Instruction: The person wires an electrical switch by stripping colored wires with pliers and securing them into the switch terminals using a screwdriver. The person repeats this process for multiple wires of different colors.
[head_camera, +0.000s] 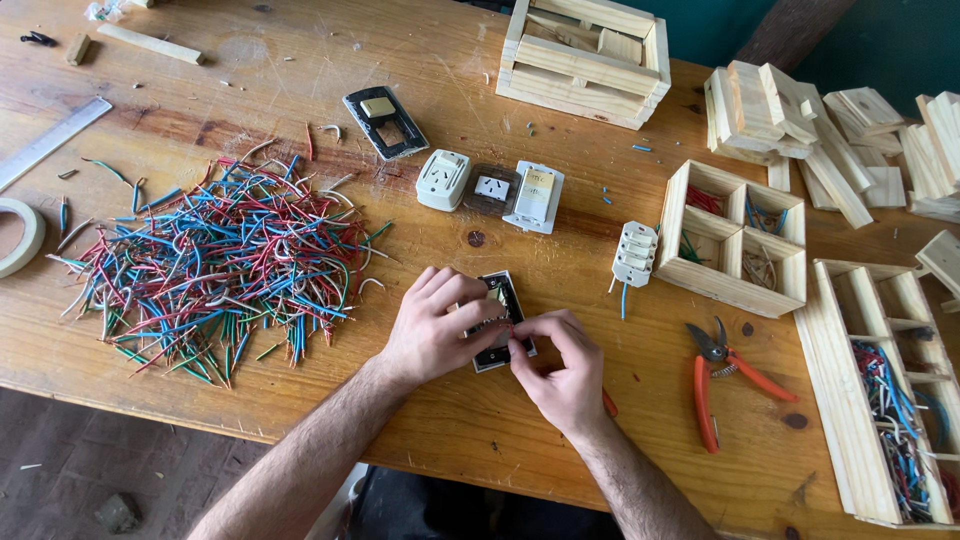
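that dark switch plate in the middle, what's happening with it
A person holds the dark switch plate on the wooden table with both hands: the left hand grips its side, while the right hand pinches something small at its edge, too small to tell. A pile of coloured wire offcuts lies to the left, orange-handled pliers to the right, and three pale sockets just above.

This looks like a small workshop, perhaps a home one. A worn wooden tabletop (300, 60) carries a heap of cut coloured wires (215, 265), loose electrical sockets (490, 188), orange-handled cutters (728, 375), a steel ruler (48, 140), and handmade wooden compartment boxes (735, 238) holding sorted wire scraps.
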